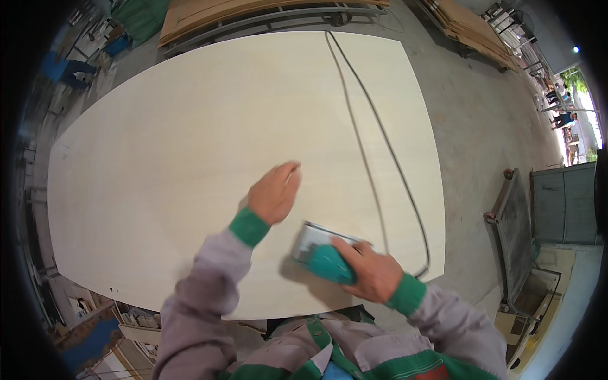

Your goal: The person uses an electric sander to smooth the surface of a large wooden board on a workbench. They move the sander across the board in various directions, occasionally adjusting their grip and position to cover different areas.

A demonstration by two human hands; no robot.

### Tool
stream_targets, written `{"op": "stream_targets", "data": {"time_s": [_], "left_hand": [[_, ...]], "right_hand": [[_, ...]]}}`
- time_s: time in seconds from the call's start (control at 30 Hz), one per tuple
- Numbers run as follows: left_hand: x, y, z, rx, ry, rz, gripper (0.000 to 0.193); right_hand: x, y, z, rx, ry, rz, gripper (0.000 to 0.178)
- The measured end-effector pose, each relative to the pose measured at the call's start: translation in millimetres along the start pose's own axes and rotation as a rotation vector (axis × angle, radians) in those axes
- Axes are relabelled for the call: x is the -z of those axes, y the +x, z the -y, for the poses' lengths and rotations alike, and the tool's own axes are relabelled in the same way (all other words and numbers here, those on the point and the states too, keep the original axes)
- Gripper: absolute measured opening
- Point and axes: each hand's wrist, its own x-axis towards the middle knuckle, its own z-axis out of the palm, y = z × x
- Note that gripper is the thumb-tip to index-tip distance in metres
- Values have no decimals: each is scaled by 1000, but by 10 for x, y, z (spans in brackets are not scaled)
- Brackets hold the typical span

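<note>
Farthest left of the hands, the broad pale panel (152, 171) spreads out and continues beneath both of them, and the person's left hand (275, 193) is over its middle, back turned up and fingers together, though whether it is clenched or released, or touching the panel, cannot be told. Just beside and below that hand, to its right, the green sander (330, 264) with 1 flat grey base is over the panel, grasped from its right side by the right hand (379, 275). Right of and beyond the right hand, 1 dark cord (396, 158) stretches to the panel's far edge.
</note>
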Motion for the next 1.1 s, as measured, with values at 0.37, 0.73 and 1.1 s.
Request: {"op": "stream_targets", "data": {"time_s": [0.37, 0.73, 1.1], "left_hand": [[-167, 2833, 283, -84, 891, -50, 75], [395, 29, 467, -311, 226, -221, 53], [586, -4560, 1212, 1150, -588, -1593, 71]], "right_hand": [[65, -217, -767, -293, 138, -593, 102], [1765, 2155, -917, -139, 8, -711, 97], [1657, 4095, 1345, 170, -125, -426, 113]]}}
